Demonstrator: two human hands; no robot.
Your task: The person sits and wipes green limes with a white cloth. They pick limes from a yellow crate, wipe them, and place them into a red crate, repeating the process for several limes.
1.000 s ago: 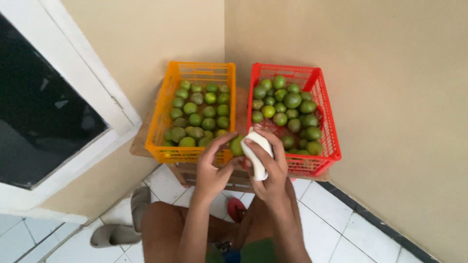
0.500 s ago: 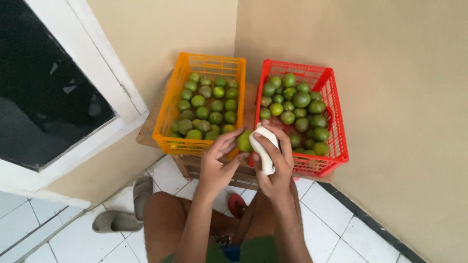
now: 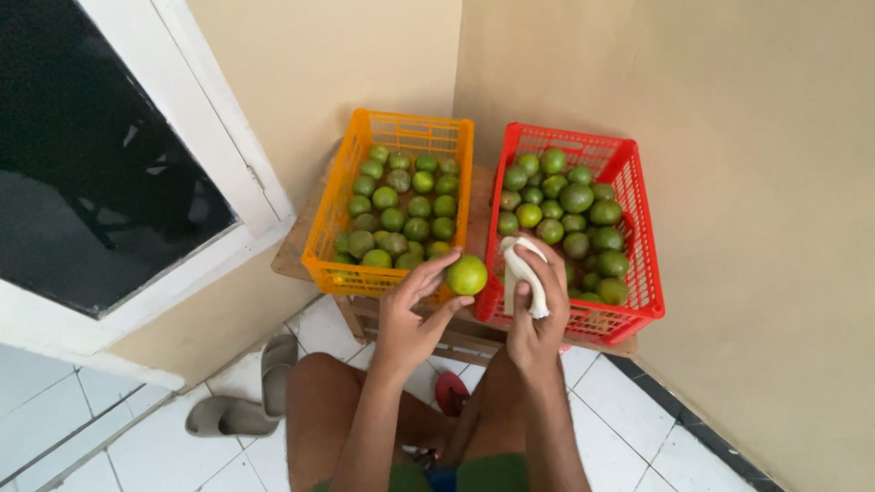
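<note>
**Lime in one hand, cloth in the other, above two crates in a corner**

A corner of beige plaster walls meets a white tiled floor (image 3: 620, 401), with a dark window in a white frame (image 3: 100, 182) on the left wall. Pushed into the corner stands a low wooden table (image 3: 301, 251), and two plastic lattice crates fill its top side by side. The orange plastic crate (image 3: 342, 196) takes the left half, reaching the front left corner of the tabletop; the red plastic crate (image 3: 638, 237) takes the right half, its front edge reaching slightly past the table's front edge. Both hold heaps of round green limes.

The left hand (image 3: 410, 319) holds one round yellow-green lime (image 3: 467, 274) at its fingertips, thumb below and fingers curled over the top, in front of the gap between the two crates, over the table's front edge. The right hand (image 3: 538, 314) is closed around a rolled white cloth (image 3: 524, 278), which stands upright out of the fist, just beside the lime but not touching it, against the near left corner of the red crate.

On the floor to the left lie a pair of grey slippers (image 3: 246, 401). The person's bare knees show beneath the forearms.
</note>
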